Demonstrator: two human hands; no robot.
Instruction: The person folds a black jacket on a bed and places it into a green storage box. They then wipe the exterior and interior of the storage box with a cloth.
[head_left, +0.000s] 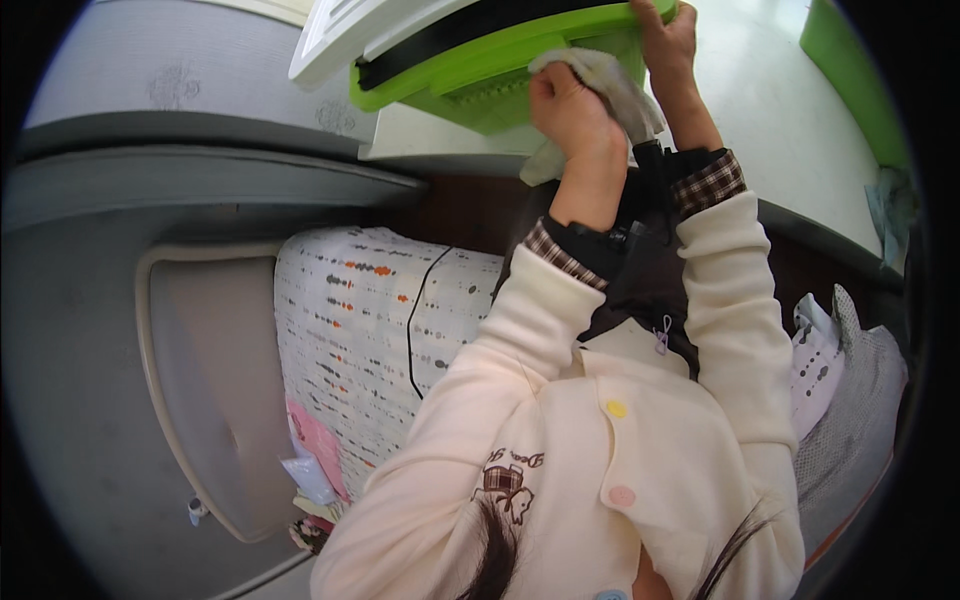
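Note:
My left hand (574, 112) is closed around a pale, damp-looking cloth (596, 71). It presses the cloth near the side of a green translucent plastic container (487, 97) with a bright green rim, which is tilted above a white surface. My right hand (671, 49) grips the container's rim at its right end, the fingertips partly out of view at the top. A black band (480, 30) runs along the rim, and a white slatted plastic piece (375, 26) lies beyond it. Part of the cloth hangs below my left wrist.
The white tabletop (780, 97) reaches right, with a green object (847, 82) and a bluish cloth (889, 210) at its edge. To the left are a grey panel (210, 172) and a patterned cloth cover (360, 315) crossed by a black cord (411, 330). A mesh bag (862, 397) lies right.

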